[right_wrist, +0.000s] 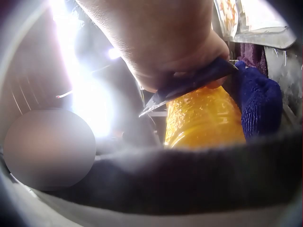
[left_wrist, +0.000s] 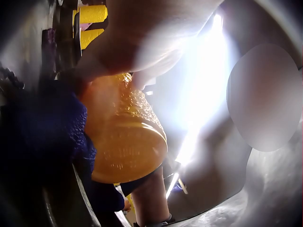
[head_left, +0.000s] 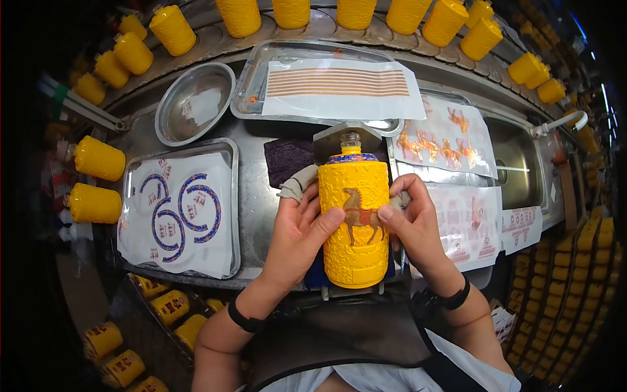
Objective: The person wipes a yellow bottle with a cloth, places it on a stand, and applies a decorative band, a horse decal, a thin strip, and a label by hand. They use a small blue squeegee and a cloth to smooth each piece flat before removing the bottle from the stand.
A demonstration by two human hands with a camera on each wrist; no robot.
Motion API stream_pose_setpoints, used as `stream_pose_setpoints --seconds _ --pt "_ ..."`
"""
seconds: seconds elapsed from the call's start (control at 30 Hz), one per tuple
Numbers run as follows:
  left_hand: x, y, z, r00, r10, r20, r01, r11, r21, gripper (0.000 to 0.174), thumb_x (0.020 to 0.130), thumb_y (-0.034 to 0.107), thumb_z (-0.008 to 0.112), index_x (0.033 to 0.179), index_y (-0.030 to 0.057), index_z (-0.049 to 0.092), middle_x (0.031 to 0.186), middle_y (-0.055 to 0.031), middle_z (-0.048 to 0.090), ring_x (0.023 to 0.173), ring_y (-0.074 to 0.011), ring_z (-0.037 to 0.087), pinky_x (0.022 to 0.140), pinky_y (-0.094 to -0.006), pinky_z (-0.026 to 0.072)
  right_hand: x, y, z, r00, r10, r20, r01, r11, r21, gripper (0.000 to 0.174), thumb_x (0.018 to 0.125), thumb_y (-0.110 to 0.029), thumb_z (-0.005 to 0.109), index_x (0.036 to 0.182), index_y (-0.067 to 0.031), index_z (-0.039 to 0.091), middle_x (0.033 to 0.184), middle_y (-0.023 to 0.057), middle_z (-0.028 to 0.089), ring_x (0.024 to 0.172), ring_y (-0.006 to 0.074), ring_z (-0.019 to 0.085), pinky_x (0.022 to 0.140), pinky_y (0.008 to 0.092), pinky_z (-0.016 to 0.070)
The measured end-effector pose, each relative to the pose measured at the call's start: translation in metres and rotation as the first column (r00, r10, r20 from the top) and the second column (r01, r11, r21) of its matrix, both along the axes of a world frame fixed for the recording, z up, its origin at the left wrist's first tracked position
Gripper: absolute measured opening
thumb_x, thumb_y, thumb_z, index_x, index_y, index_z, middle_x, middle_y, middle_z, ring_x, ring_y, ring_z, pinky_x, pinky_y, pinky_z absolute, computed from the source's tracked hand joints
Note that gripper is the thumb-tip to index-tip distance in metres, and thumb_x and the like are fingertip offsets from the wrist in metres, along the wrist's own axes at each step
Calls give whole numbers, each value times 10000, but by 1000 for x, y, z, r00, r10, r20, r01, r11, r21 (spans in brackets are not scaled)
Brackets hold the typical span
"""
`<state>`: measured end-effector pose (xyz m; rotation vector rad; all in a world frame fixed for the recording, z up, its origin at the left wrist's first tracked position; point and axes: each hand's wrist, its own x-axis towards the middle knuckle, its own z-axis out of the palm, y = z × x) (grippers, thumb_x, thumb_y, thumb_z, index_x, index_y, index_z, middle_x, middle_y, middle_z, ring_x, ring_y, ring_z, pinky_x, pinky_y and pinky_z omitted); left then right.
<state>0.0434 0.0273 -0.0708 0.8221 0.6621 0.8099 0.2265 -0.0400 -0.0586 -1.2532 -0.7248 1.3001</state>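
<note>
A yellow embossed bottle (head_left: pixel 356 264) with a clear glass neck lies with its neck pointing away from me. On its front is a brown horse decal (head_left: pixel 353 215) with a red saddle. My left hand (head_left: pixel 295 225) holds the bottle's left side, thumb at the horse's left edge. From the other side my right hand (head_left: pixel 418 228) grips it, thumb on the horse's hindquarters. Pale cloth covers (head_left: pixel 299 183) wrap some fingertips. A dark, pointed flat blade (right_wrist: pixel 189 87) shows along my right hand. Blue cloth (right_wrist: pixel 259 106) lies beside the bottle.
Left, a tray (head_left: pixel 236 196) holds blue arc decals; behind is a round metal bowl (head_left: pixel 166 108). A striped decal sheet (head_left: pixel 339 108) lies on the back tray. Horse decals (head_left: pixel 450 157) lie right, near a sink (head_left: pixel 516 150). Yellow bottles (head_left: pixel 173 31) line the curved conveyor.
</note>
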Motion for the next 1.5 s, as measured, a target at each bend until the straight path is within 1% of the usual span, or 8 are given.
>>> stream_pose_setpoints --seconds 0.13,0.27,0.43,0.6,0.8,1.1,1.4,1.5 --pt "-1 1 0 1000 -23 1 23 1000 -11 724 900 57 677 1467 22 229 1457 -173 358 1351 -254 399 1123 -380 344 0 -1 0 1000 -17 15 17 1000 -6 331 865 -97 712 1056 -63 444 958 16 489 851 48 514 731 208 473" --pt "-3 -8 -1 997 -72 -35 75 994 78 808 875 22 694 1480 26 159 1476 -173 322 1356 -259 397 1115 -394 365 19 2 -10 983 -167 -76 157 981 -116 182 897 -208 660 955 -59 573 639 18 561 359 96 421 382 258 368" --pt "-2 -8 0 995 -88 -57 92 992 88 896 836 65 752 1472 19 122 1473 -192 307 1360 -268 396 1111 -394 378 65 -4 -26 826 -347 -445 241 930 -279 204 914 -222 604 1010 -45 575 823 77 613 673 196 604 616 316 503" --pt "-2 -11 1 996 -66 -53 71 992 100 891 839 70 753 1472 11 128 1460 -193 321 1355 -263 400 1110 -393 380 13 9 52 933 -232 274 202 970 132 307 794 26 687 1059 -33 543 938 57 616 854 126 626 732 282 532" --pt "-1 -9 6 995 -96 -3 96 994 44 861 851 48 737 1466 11 135 1464 -190 318 1337 -263 419 1104 -387 391 -7 37 68 370 -10 929 -508 835 212 279 750 -17 757 998 4 631 884 126 657 803 273 666 719 324 524" --pt "-2 -11 -2 999 -52 -6 52 997 60 956 823 53 761 1492 38 80 1485 -193 294 1362 -264 382 1117 -392 366 -1 43 58 406 -233 884 -316 872 375 266 717 24 759 950 -14 636 823 114 629 707 276 633 630 338 509" --pt "-20 -4 -19 984 -82 157 92 994 -58 787 873 35 551 1511 34 88 1523 -200 256 1371 -292 377 1126 -401 321 -6 -10 55 414 -64 908 -680 641 355 265 645 -81 729 909 -66 706 862 40 641 757 228 614 681 361 490" --pt "-18 -5 -6 990 -74 118 88 990 -113 714 877 39 462 1514 42 140 1503 -180 305 1393 -284 360 1138 -404 307 -16 12 68 196 -336 921 -582 717 385 273 643 -106 714 914 -74 701 836 32 615 755 223 600 688 358 482"
